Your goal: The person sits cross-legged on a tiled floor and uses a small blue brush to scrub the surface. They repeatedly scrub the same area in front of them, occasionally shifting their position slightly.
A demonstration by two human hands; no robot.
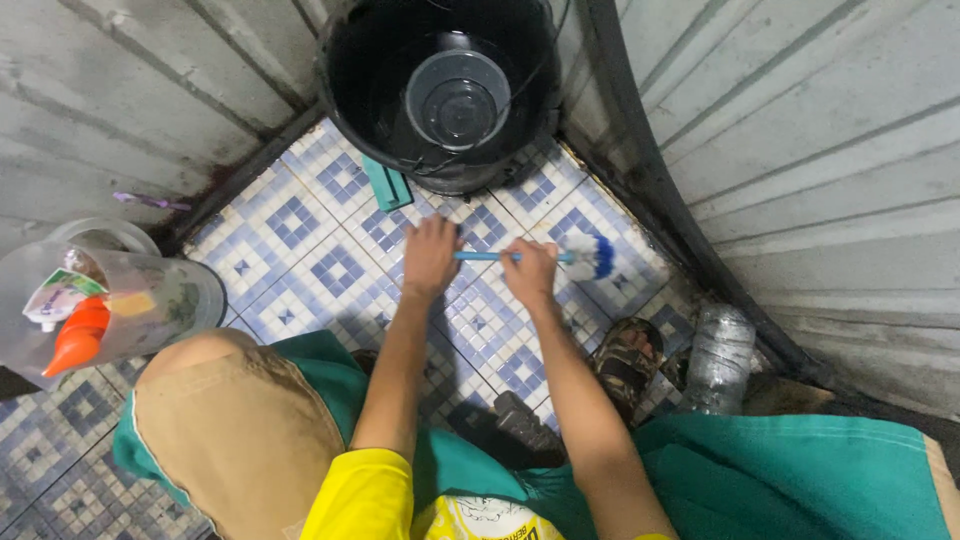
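Observation:
Both my hands grip the light-blue handle of a brush (590, 255) with a blue and white bristle head, held flat against the blue-patterned tiled floor (300, 260). My left hand (431, 258) closes around the handle's end. My right hand (529, 272) holds it nearer the head, which lies to the right of that hand on the tiles. I am crouched, with my knees at the bottom of the view.
A black bucket (345, 75) with a clear plastic scoop (457, 98) inside stands in the corner ahead. A teal flat object (387, 185) leans beside it. A clear container (170, 300) with an orange bottle is at left. A plastic bottle (718, 355) lies right, by the wall.

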